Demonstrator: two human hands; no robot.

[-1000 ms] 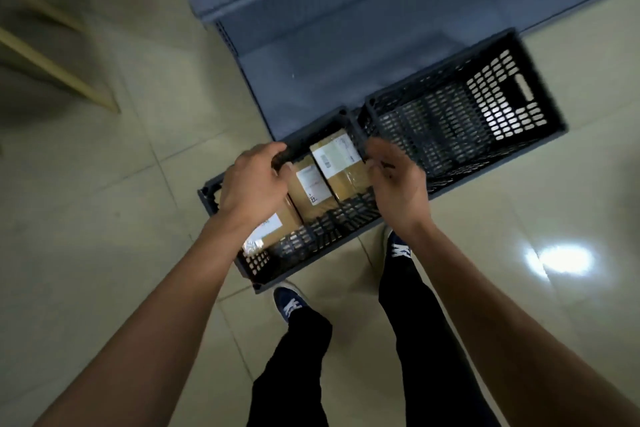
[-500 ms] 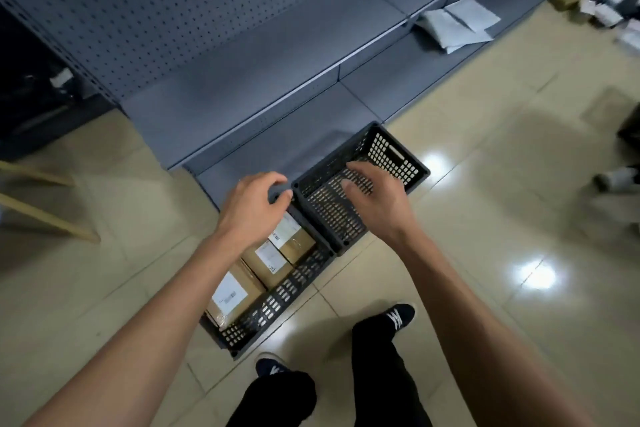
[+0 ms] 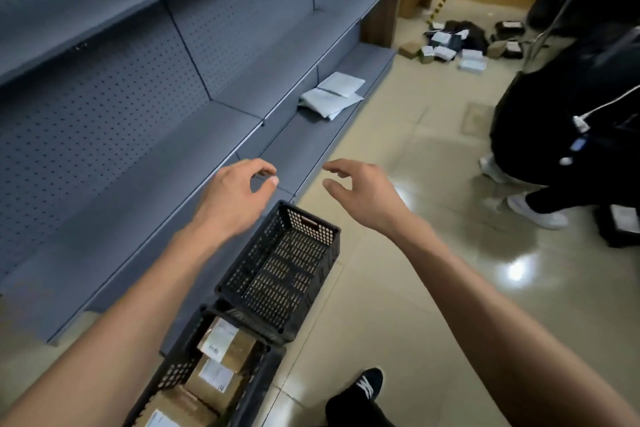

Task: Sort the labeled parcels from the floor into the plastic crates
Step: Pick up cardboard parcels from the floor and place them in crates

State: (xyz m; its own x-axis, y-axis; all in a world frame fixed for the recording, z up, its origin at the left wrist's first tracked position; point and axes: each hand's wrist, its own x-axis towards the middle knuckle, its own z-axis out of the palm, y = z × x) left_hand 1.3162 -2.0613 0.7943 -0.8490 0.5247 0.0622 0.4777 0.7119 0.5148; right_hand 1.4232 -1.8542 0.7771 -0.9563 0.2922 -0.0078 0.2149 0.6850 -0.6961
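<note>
Two black plastic crates stand end to end on the floor beside the shelving. The near crate holds several brown cardboard parcels with white labels. Nothing lies in the far crate. My left hand and my right hand hover in the air beyond the far crate, fingers loosely curled, holding nothing. A heap of labeled parcels lies on the floor at the far right.
Grey metal shelving runs along the left, with white mailer bags on its lowest shelf. Another person in dark clothes crouches at the right, white shoes on the tiles. My own dark shoe shows at the bottom.
Both hands have let go of the crates and lifted up and forward. My head has tilted up, bringing the shelving, the far parcel heap and the other person into view.
</note>
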